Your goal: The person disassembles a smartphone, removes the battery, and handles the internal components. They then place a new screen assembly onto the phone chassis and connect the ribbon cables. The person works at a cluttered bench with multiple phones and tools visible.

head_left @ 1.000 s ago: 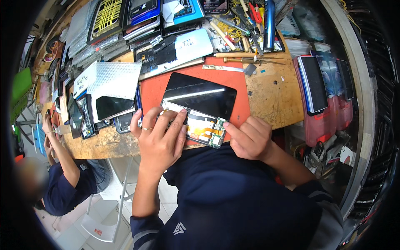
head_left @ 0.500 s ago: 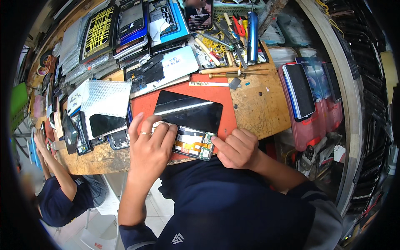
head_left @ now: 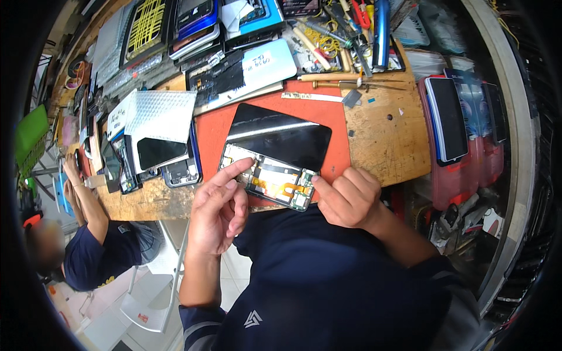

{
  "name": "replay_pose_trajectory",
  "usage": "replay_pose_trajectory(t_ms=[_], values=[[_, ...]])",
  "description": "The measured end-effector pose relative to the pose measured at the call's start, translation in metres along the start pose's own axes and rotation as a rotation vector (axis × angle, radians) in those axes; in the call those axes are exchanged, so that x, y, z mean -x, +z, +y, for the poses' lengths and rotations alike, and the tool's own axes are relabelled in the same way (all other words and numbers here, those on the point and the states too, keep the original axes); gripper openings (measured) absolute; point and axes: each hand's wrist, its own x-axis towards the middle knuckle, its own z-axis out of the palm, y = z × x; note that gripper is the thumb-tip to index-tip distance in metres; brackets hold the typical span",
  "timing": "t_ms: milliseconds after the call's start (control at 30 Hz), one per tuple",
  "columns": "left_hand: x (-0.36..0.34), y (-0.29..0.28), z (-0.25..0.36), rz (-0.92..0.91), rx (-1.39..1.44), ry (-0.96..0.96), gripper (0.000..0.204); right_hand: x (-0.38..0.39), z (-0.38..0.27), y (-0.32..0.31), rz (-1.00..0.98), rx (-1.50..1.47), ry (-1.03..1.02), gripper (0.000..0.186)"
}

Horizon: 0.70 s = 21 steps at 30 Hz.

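two hands (head_left: 219,213), one opened phone (head_left: 272,181), one black panel (head_left: 281,137).

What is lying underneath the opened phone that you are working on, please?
An orange-red mat lies under the opened phone, on the wooden bench. The phone's body hides the mat directly beneath it. The left hand and right hand touch its near edge.

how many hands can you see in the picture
3, perhaps more hidden. The left hand and right hand rest on the opened phone on the red mat; another person's hand reaches the bench's far left edge.
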Motion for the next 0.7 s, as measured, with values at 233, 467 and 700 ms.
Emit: replay_pose_trajectory(t_ms=[233,467,700], values=[[0.009,0.001,0.001,-0.055,-0.077,-0.087,0.071,0.001,0.001,0.0,-0.019,0.012,-0.014,0.03],[0.007,0.016,0.013,-0.105,-0.229,-0.191,0.083,0.0,0.0,0.0,0.021,-0.01,0.018,0.028],[0.005,0.032,0.015,-0.001,-0.442,-0.195,0.083,0.0,0.001,-0.001,0.059,-0.047,0.021,0.025]])
